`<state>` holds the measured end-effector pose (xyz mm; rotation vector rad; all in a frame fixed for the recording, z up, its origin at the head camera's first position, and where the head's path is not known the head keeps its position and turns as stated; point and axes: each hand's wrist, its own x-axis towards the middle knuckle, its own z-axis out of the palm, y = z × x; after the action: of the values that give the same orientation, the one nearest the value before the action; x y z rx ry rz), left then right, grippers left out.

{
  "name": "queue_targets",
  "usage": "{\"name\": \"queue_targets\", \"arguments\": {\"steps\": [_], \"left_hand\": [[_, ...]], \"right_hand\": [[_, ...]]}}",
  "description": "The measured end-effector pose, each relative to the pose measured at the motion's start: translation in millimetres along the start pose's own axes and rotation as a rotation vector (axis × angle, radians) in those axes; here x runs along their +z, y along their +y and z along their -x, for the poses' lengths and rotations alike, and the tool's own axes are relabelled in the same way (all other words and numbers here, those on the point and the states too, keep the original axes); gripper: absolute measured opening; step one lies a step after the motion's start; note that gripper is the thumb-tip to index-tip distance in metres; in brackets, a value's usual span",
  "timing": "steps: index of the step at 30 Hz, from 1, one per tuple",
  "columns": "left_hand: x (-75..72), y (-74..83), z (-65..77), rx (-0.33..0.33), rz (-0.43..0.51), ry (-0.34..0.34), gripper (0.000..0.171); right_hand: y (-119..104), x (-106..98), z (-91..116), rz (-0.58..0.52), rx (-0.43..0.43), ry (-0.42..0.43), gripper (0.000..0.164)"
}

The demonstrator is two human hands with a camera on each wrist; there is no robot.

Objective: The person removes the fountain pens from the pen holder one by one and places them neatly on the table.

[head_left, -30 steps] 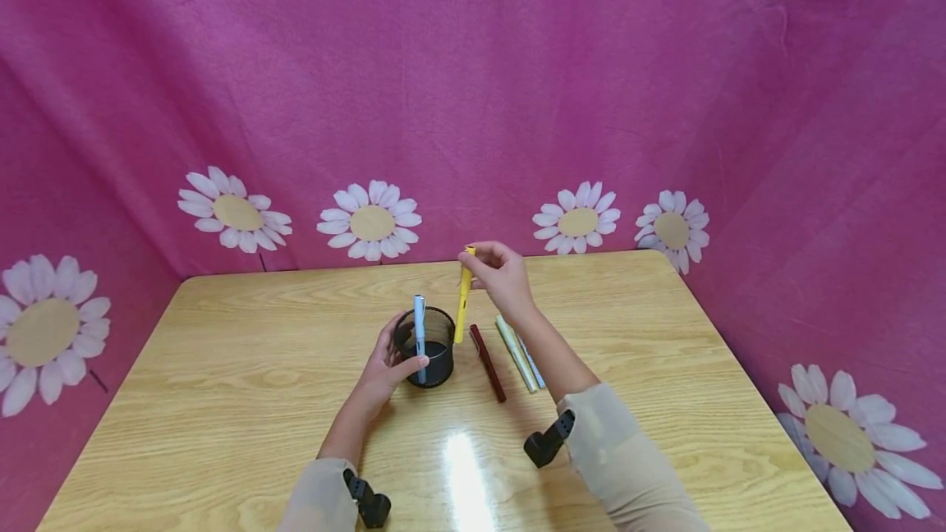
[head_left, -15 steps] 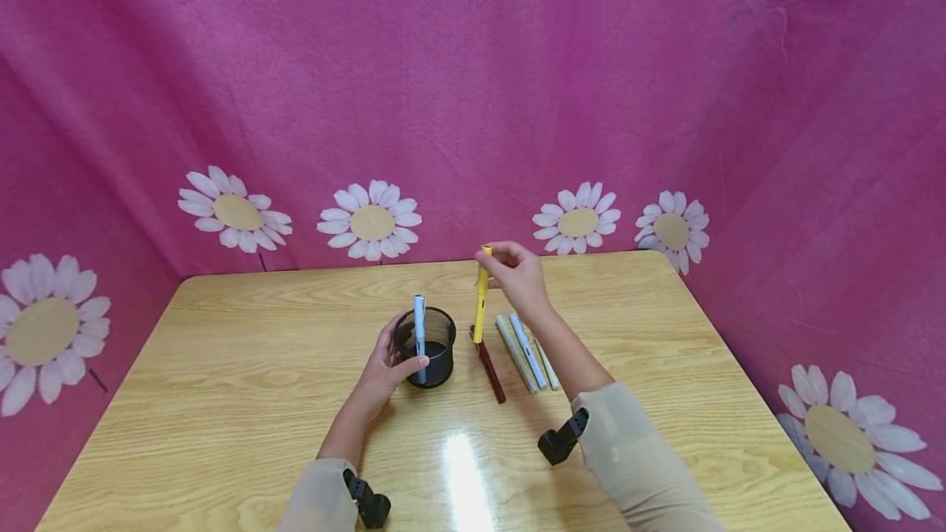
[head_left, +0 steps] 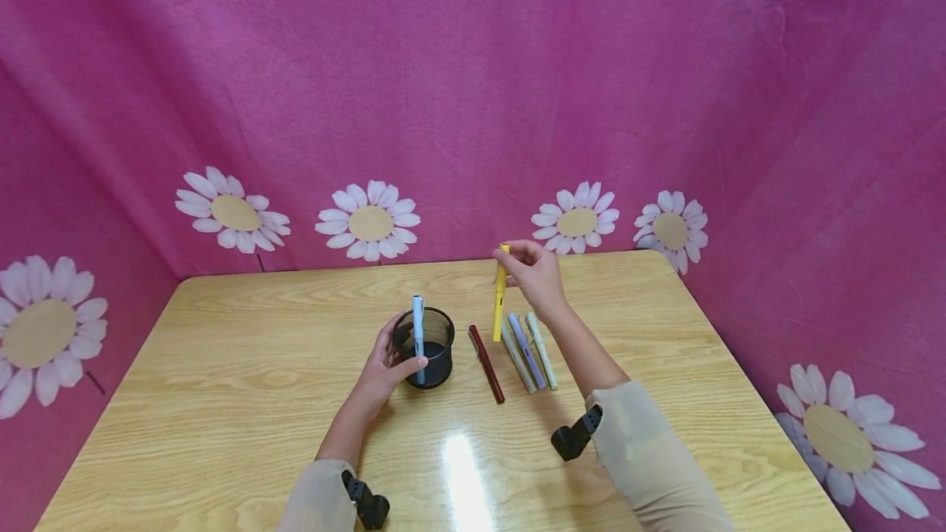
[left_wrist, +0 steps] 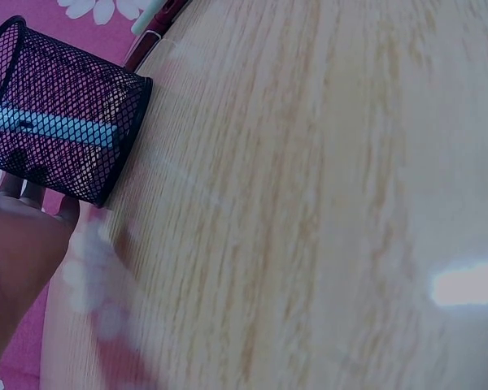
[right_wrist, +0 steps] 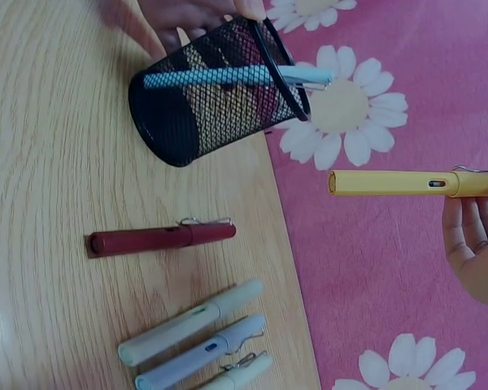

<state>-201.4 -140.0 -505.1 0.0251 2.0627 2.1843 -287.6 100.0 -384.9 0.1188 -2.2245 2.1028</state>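
Observation:
My left hand (head_left: 379, 374) grips a black mesh pen holder (head_left: 441, 369) from its left side, thumb across the front. Inside that holder a light blue pen (head_left: 419, 320) stands upright; its cap pokes above the rim. A yellow pen (head_left: 498, 306) hangs in the air to the right of the holder. The thumb and fingers of my right hand (head_left: 539, 279) pinch it near the capped upper end. In the right wrist view, the free end of the yellow pen (right_wrist: 390, 183) shows in full. The left wrist view shows fingers (left_wrist: 32, 193) against the mesh.
A dark red pen (head_left: 487, 366) lies on the wooden table (head_left: 259, 368) just right of the holder. Beside it lie a grey-green pen (head_left: 521, 361), a lavender pen (head_left: 527, 351) and a pale green pen (head_left: 543, 354). A pink flowered curtain (head_left: 473, 105) hangs behind the table.
My right hand has carried the yellow pen rightward, away from the holder, past the dark red pen to over the grey-green one. My left hand and the holder have stayed in place.

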Motion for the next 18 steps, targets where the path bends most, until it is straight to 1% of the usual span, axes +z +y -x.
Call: {"name": "queue_targets", "arguments": {"steps": [7,13,18], "left_hand": [[-1.1,-0.7,-1.3,-0.009,-0.014,0.003,0.079],[-1.2,-1.9,-1.9,-0.003,-0.025,0.007,0.077],[-0.8,-2.4,-2.1,-0.002,-0.026,0.011,0.077]], "right_hand": [[1,-9,-1,0.008,0.001,0.014,0.024],[5,-18,-1,0.003,0.001,0.014,0.026],[9,-26,-2,-0.005,0.009,0.032,0.026]]}}
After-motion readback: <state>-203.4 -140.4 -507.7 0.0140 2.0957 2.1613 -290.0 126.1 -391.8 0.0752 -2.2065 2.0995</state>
